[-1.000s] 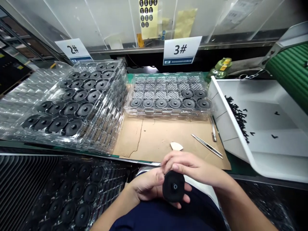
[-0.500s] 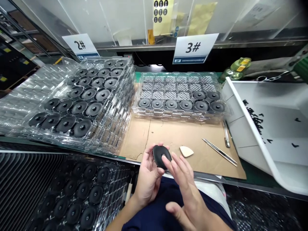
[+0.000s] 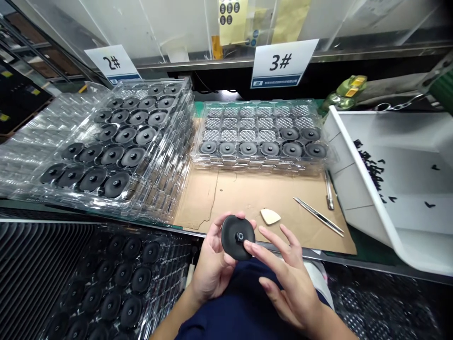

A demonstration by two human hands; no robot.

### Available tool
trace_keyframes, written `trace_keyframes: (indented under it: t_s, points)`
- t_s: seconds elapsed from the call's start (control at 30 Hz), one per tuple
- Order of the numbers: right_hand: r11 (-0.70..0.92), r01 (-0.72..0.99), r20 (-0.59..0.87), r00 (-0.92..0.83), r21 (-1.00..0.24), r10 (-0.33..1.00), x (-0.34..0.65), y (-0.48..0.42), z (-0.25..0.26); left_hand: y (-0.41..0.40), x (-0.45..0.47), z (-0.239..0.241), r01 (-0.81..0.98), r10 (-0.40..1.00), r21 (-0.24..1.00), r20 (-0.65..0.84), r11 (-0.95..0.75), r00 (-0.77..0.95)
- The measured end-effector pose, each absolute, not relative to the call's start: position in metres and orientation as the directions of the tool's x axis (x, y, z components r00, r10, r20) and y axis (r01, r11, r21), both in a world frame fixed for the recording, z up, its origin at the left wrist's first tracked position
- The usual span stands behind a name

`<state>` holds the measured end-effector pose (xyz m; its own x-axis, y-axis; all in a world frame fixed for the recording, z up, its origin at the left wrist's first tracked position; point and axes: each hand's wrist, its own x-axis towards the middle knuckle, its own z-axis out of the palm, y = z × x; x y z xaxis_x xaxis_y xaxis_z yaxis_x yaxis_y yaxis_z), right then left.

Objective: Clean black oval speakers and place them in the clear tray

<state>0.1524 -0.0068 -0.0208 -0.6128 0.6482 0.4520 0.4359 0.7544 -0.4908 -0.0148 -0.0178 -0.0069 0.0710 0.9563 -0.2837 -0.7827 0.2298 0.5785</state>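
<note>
Cradling a black oval speaker (image 3: 238,237), left hand (image 3: 214,267) curls its fingers around the rim while right hand (image 3: 288,283) spreads, its index fingertip (image 3: 250,247) touching beside the central post (image 3: 240,236).

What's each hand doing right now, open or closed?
Left hand: curled, holding the black oval speaker from underneath.
Right hand: open, fingers spread, index fingertip resting on the speaker near its centre.
</note>
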Motion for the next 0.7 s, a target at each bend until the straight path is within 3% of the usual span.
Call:
trace_keyframes:
  t_s: [0.23, 0.43, 0.53, 0.7]
  points:
    - [0.765, 0.444, 0.519, -0.563, -0.467, 0.643, 0.156, -0.001, -0.02, -0.024, -0.015, -0.001, -0.75, 0.943, 0.587, -0.299, 0.304, 0.148]
    - [0.785, 0.403, 0.466, -0.642, -0.47, 0.609, 0.166, 0.017, -0.024, -0.026, -0.02, -0.001, -0.738, 0.842, 0.424, -0.387, 0.525, 0.377]
    - [0.655, 0.55, 0.331, -0.578, -0.518, 0.746, 0.179, 0.03, -0.046, -0.022, -0.021, -0.003, -0.727, 0.782, 0.325, -0.412, 0.605, 0.467]
    - [0.359, 0.791, 0.228, -0.28, -0.496, 0.933, 0.214, 0.02, -0.11, -0.019, -0.018, -0.006, -0.78, 0.774, 0.261, -0.49, 0.57, 0.401]
